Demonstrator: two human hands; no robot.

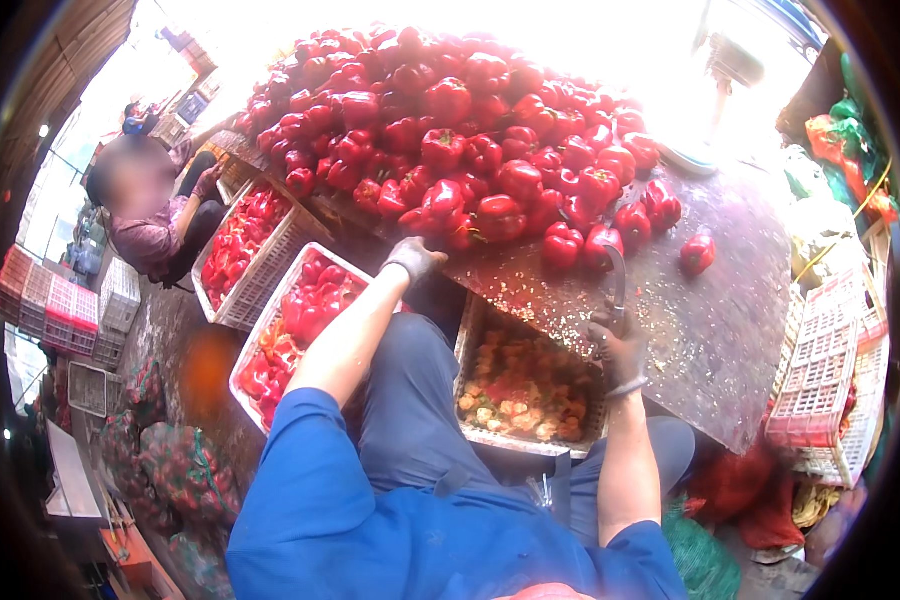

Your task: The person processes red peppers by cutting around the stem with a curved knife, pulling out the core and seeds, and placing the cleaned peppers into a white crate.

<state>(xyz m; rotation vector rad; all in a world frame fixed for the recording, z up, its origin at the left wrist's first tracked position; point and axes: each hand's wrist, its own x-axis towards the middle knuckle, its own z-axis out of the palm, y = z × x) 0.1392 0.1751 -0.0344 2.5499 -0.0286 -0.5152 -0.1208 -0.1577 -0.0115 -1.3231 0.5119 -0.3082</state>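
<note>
Mostly, the broad table [715,325] bears heaped red peppers [443,150]; near its edge, beside the heap, is the gloved left hand [416,260], finger opening unclear; the gloved right hand's [624,352] fingers wrap a curved knife [621,285].

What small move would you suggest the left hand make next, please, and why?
Perhaps the grey-gloved left hand should grasp a glossy red bell pepper from the heap's front edge: that hand is beside the heap with no pepper visible in it, while the dark-gloved right hand holds a curved metal blade.
</note>
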